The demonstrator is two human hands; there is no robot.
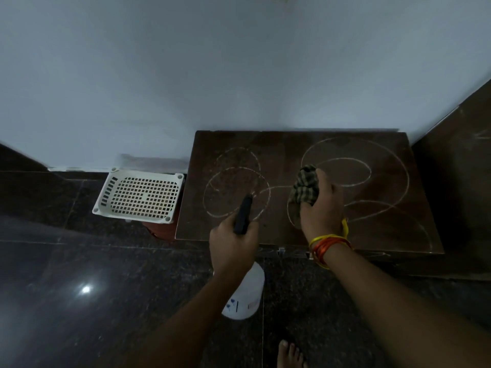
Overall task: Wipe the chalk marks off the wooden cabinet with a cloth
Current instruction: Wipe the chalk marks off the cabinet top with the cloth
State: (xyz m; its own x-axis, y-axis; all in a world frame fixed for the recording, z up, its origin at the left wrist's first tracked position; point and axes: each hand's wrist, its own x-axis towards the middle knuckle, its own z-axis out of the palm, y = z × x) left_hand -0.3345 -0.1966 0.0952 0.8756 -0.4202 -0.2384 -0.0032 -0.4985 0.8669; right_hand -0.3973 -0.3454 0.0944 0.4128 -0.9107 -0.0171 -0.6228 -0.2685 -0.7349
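The right hand (320, 205), a bundle of orange and yellow thread at its wrist, is closed around a bunched checked cloth (305, 188) and presses it onto the top of the wooden cabinet (281, 144), close to where two chalk loops cross. The left hand (232, 247) grips the black trigger head of a white spray bottle (245, 296), whose nozzle points forward and down at the left part of the cabinet top. Looping white chalk marks (372, 166) cover nearly the whole dark surface: smaller ovals on the left, which look speckled, perhaps wetted, and larger curves on the right that run toward the front edge. None of the lines looks erased yet, so the wiping seems barely begun. To do it well, the cloth probably needs firm, overlapping strokes across dampened chalk, folding to a clean face as it loads. Left of the cabinet, a white perforated basket (140, 193) sits over the dark polished floor (79, 261).
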